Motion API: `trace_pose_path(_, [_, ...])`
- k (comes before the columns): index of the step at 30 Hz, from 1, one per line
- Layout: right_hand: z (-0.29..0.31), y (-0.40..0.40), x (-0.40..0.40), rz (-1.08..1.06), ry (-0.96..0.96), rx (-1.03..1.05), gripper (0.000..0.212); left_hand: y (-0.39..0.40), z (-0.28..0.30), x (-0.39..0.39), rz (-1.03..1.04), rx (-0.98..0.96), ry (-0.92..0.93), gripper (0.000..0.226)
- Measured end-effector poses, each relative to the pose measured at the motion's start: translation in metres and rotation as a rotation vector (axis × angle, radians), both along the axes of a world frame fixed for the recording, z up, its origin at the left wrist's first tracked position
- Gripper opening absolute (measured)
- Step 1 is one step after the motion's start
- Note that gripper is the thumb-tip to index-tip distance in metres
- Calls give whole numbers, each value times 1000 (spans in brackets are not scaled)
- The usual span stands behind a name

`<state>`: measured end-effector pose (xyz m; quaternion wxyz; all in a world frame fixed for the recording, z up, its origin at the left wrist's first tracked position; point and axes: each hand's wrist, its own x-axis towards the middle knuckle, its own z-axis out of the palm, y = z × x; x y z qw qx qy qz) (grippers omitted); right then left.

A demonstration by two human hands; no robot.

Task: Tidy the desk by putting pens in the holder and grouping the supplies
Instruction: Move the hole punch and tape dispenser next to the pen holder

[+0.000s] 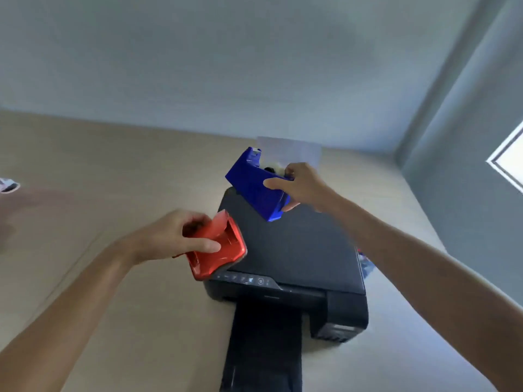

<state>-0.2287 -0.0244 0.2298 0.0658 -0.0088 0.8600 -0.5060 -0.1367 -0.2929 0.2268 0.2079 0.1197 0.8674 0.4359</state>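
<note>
My right hand [301, 185] grips a blue tape dispenser [252, 183] and holds it tilted in the air above the back of a black printer [300, 250]. My left hand [172, 236] grips a shiny red supply [223, 250], perhaps a hole punch or a stapler, over the printer's front left corner. The red thing's lower edge is at or just above the printer's lid. No pens or pen holder are in sight.
The printer stands on a light wooden desk [99, 179] against a grey wall, with its black output tray [263, 346] pulled out toward me. White paper [294, 151] stands in its rear feed. A small pale object [8, 185] lies at the far left edge.
</note>
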Motion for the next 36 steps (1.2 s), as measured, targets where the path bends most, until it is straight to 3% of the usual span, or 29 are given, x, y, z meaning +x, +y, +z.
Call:
trace_pose_path(8, [19, 227, 71, -430, 63, 59, 38, 229, 2, 12, -488, -13, -6, 29])
trace_pose_path(17, [-72, 353, 130, -633, -130, 213, 29, 407, -88, 25, -804, -431, -48, 44])
trace_pose_path(26, [-184, 357, 116, -643, -307, 276, 35, 446, -173, -20, -738, -847, -55, 60])
trace_pose_path(30, [-211, 347, 105, -650, -327, 324, 35, 451, -201, -40, -642, -896, -104, 60])
trace_pose_path(36, [-237, 332, 89, -655, -268, 385, 32, 453, -217, -60, -596, -822, -151, 60])
